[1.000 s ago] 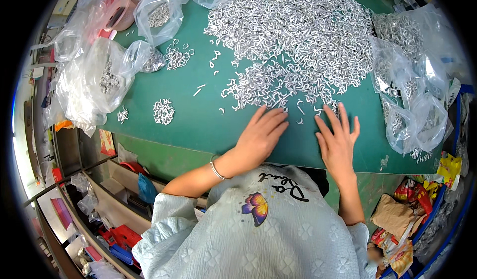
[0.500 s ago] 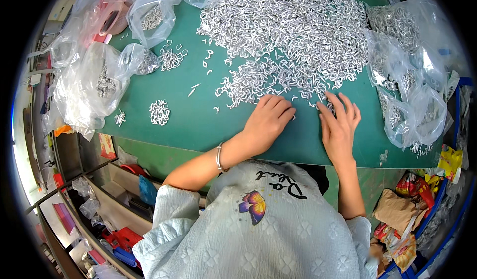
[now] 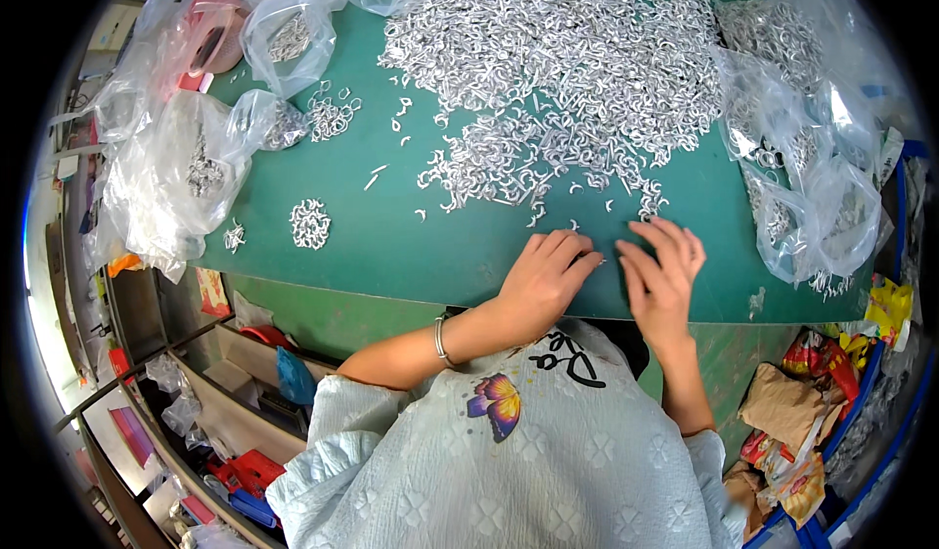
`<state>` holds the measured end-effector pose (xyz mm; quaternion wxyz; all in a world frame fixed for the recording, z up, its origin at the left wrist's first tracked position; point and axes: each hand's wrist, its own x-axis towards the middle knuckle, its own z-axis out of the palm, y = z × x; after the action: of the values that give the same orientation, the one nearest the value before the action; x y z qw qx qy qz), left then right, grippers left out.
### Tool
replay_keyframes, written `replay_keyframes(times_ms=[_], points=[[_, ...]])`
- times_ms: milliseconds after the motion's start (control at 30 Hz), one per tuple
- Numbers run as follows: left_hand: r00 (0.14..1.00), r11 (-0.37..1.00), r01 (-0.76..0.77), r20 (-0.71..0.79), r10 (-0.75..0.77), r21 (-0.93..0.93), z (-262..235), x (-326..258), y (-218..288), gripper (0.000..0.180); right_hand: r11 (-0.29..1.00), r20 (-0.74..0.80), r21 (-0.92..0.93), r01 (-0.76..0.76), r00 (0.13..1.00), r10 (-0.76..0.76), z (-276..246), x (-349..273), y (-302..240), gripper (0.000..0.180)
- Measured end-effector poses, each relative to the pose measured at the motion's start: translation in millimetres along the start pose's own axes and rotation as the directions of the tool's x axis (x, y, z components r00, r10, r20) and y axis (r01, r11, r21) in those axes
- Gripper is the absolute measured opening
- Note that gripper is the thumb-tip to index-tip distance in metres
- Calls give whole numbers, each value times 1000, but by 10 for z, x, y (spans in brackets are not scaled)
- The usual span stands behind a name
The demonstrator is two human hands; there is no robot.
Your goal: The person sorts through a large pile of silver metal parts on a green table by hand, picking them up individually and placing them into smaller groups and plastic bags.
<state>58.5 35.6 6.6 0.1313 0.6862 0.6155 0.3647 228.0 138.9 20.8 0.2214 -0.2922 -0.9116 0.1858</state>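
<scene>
left hand (image 3: 544, 280) flat, fingers loose, gripping nothing | right hand (image 3: 661, 277) same | both near table's (image 3: 411, 256) front edge, below metal hook pile (image 3: 558, 70)

A small-parts workshop: green bench (image 3: 411, 246) heaped with metal hooks (image 3: 548, 70) (bagged too).

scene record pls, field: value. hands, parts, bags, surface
surface: green table mat
main pile: silver metal hooks, heaped at the far centre
small cluster: separate clump of hooks on the left
bags: clear plastic bags with hooks, left and right
left hand: flat on the mat at the near edge of the pile, palm down
right hand: flat beside it, fingers spread
grip: neither hand visibly holds anything
wrist: silver bangle on the left
</scene>
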Motion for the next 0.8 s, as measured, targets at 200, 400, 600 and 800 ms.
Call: replay_keyframes(times_ms=[200,400,600,800], points=[[998,1000,9,64,-9,8,58,-47,-32,28,999,32,-1,37,999,-37,8,-16,-29,23],[997,997,78,10,-78,-21,7,-43,9,25,999,-68,12,-47,997,48,15,-6,45,20],[995,995,96,8,-96,3,9,1,14,21,996,-96,-10,-86,992,85,-27,140,16,29],[992,992,117,-42,-119,-35,5,-21,-11,17,992,68,123,-10,998,1,137,2,-132,26]])
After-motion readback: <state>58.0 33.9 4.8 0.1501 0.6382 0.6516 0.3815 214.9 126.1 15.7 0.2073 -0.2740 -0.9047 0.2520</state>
